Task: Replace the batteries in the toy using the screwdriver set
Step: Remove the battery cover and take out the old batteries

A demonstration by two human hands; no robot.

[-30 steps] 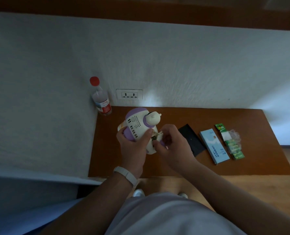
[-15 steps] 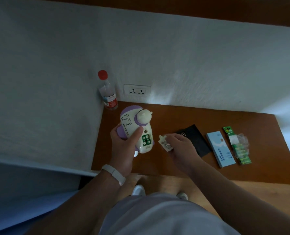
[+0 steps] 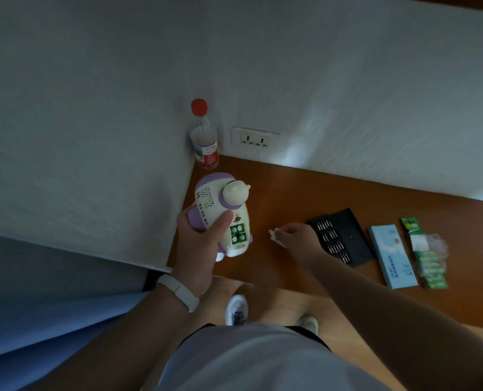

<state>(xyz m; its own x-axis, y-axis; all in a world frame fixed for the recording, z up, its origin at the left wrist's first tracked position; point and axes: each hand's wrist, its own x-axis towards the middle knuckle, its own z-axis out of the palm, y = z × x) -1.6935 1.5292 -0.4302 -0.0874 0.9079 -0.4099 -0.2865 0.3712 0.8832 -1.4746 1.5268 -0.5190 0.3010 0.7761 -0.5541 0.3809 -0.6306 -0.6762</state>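
White plastic lies under the curled fingers (image 3: 220, 224) of the left hand (image 3: 198, 246). The thumb presses across the front of the toy (image 3: 223, 204) and the other fingers wrap behind it, gripping it firmly over the left end of the wooden table (image 3: 291, 193).

The toy is a rounded figure with a white body and purple trim at the top and sides. One face has a patch of small speaker holes, and a knob-like white head sits in a purple ring. Just below the thumb its battery compartment (image 3: 238, 234) is uncovered, showing four green battery ends in a square.

At 3 o'clock from the toy and apart from it, the fingers (image 3: 287, 231) of the right hand (image 3: 298, 239) pinch a small white battery cover (image 3: 275, 235) low over the table. I cannot tell whether the cover touches the wood.

Further toward 3 o'clock, just beyond the right hand, lies the open black screwdriver set (image 3: 344, 238) with its rows of bits. Next come a pale blue box (image 3: 392, 255) and a green pack of batteries (image 3: 426, 258) with crumpled clear wrapping.

At 12 o'clock from the toy a red-capped plastic bottle (image 3: 203, 142) stands in the wall corner, with a white wall socket (image 3: 256, 139) at its 3 o'clock. A white wristband (image 3: 178, 292) circles the left wrist.
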